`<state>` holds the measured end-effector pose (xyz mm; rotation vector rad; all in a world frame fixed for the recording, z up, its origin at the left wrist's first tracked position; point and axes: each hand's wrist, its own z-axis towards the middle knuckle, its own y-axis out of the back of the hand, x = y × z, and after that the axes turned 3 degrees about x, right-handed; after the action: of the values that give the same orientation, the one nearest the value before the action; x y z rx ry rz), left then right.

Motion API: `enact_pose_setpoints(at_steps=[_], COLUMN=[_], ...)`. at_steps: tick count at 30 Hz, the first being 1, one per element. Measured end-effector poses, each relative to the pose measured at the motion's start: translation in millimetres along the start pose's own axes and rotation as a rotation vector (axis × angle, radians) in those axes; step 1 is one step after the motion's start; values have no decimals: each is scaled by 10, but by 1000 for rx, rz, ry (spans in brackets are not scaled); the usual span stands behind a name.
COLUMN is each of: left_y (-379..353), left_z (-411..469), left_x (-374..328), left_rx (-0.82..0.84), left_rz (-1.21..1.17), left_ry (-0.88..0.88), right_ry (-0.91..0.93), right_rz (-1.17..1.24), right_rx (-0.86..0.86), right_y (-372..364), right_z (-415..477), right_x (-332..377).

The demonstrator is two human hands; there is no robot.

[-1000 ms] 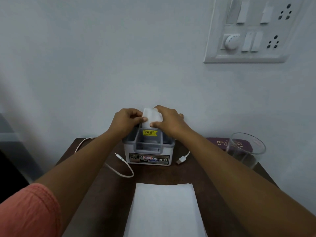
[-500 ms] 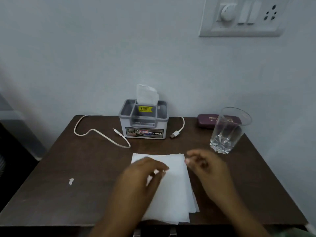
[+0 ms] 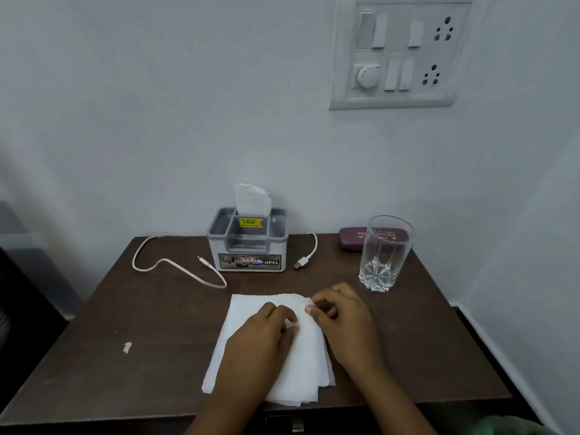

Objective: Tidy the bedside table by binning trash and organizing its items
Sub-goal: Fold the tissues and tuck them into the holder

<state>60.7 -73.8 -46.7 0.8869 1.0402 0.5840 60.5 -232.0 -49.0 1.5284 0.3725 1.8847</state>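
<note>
A stack of white tissues lies at the front middle of the dark wooden bedside table. My left hand rests on the stack with its fingers curled and pinches the top sheet near the middle. My right hand pinches the stack's far right corner between thumb and fingers. A grey organizer box stands at the back with a folded tissue upright in its rear slot. A small white paper scrap lies at the front left.
A white USB cable loops behind and around the organizer. An empty cut glass stands at the right, in front of a maroon spectacle case. A switchboard hangs on the wall above.
Both hands left the tissue standing in the organizer, drew back to the front of the table and came down onto the flat tissue stack.
</note>
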Motion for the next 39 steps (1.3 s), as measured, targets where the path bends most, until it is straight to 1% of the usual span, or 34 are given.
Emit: enact_pose_setpoints(at_steps=[4,8,12,16,20,26,29,32,35,37,39], left_y=[28,32,10,-14,-15,-15,-7,43,123,142,151], left_z=[-6,1,9,6,0,-11,-13,-3,-3,14,27], left_x=[-21,-21,2,23,28,35,22,-5,6,83,153], left_rx=[1,-13,-13,-28,-37,-51,-80,-175,-425,-546,-600], left_rz=[-32,-66,-49,-49,-57,-99,-138,-224,-262,-334,-549], left_ry=[37,67,65,50,34,31,43,89,138,234,319], right_ry=[45,116,115,136,131,-7,-16,52,94,11,-125], right_rz=[17,-40,-40,-70,-75,105,193,222,337,532,717], right_rx=[-1,-44,-64,-34,35,174,146,147,182,220,317], right_y=[7,12,8,2,-19,-2,4,44,92,140,167], right_z=[-29,-81,-78,-68,-74,-18,-3,-31,-78,-101,-119], right_x=[13,10,-2,6,28,36,17,35,74,122,177])
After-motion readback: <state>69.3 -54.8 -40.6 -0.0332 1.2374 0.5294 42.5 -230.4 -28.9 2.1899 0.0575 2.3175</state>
